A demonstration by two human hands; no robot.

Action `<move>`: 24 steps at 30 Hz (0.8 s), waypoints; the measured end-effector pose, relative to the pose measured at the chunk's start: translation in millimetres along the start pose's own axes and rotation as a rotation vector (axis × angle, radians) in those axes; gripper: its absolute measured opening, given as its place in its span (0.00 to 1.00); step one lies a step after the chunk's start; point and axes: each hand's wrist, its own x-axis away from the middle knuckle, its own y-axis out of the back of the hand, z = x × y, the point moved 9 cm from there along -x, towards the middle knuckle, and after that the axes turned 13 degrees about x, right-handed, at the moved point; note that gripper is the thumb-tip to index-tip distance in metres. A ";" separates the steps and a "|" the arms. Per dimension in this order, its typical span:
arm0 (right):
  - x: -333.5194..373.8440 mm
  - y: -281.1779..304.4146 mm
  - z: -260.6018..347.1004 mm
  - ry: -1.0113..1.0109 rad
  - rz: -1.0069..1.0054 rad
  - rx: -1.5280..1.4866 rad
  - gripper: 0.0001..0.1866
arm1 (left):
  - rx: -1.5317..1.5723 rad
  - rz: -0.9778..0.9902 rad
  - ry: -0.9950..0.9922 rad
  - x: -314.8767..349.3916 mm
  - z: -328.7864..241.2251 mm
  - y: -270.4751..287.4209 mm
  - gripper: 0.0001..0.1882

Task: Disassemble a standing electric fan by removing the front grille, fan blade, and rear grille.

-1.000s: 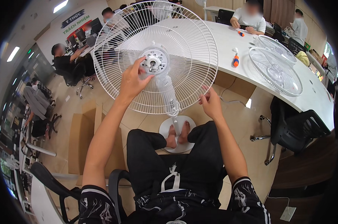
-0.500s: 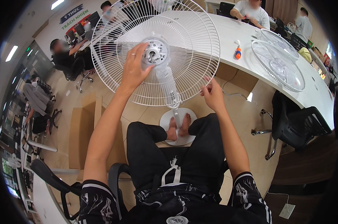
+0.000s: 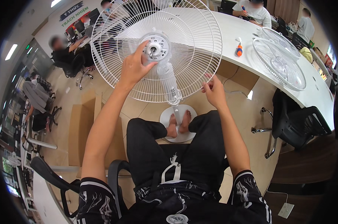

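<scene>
Our left fingers [image 3: 139, 50] stand wide at the round silver hub [image 3: 160, 47]; right fingers [image 3: 215, 83] curl, grip unclear, by the white wire grille [image 3: 187, 76]; uneven pressure may tilt it.

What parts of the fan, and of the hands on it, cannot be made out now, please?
All in the head view:
Wire grille: its top is cut off by the upper edge.
Round hub: its left side is partly covered by the left hand.
Right hand: contact of its fingers with the grille's rim is too small to judge.
Round white base: partly hidden by the feet.
</scene>
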 end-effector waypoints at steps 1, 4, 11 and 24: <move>0.5 0.5 1.2 0.001 -0.002 -0.004 0.19 | 0.002 0.002 -0.003 -0.3 0.6 -1.0 0.41; 0.3 0.4 2.7 0.001 0.000 0.009 0.19 | -0.021 -0.059 0.088 -1.5 12.6 3.9 0.42; -0.6 0.3 -2.5 -0.003 -0.002 -0.011 0.19 | -0.049 -0.097 -0.307 -8.6 -23.0 3.7 0.37; 1.9 0.3 7.4 -0.004 0.006 0.005 0.19 | -0.051 -0.134 -0.381 -11.6 -18.3 2.1 0.30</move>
